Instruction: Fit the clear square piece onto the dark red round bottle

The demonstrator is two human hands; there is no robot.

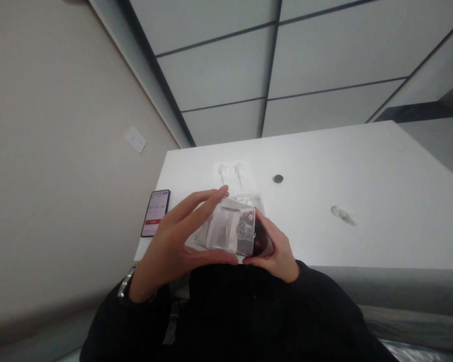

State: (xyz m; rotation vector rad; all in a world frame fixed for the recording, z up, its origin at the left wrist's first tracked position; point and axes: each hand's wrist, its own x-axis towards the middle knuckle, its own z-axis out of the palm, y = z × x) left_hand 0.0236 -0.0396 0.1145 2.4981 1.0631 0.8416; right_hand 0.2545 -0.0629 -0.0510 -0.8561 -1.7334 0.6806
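Note:
My left hand [177,241] and my right hand [277,249] together hold a clear plastic package [230,229] just above the near edge of the white table [362,166]. The left hand's fingers lie over the top of the package and its thumb runs under it. My right hand grips the package's right end, where a dark round object [259,240] with a small red spot sits against it. Whether that object is inside the package or behind it is unclear. Both sleeves are black, and a watch [125,282] shows on the left wrist.
A phone [155,213] with a lit screen lies at the table's left edge. Further back lie a clear tray with two white pieces [234,172] and a small dark disc [278,178]. A crumpled clear scrap [343,214] lies to the right. A wall socket [136,140] is on the left.

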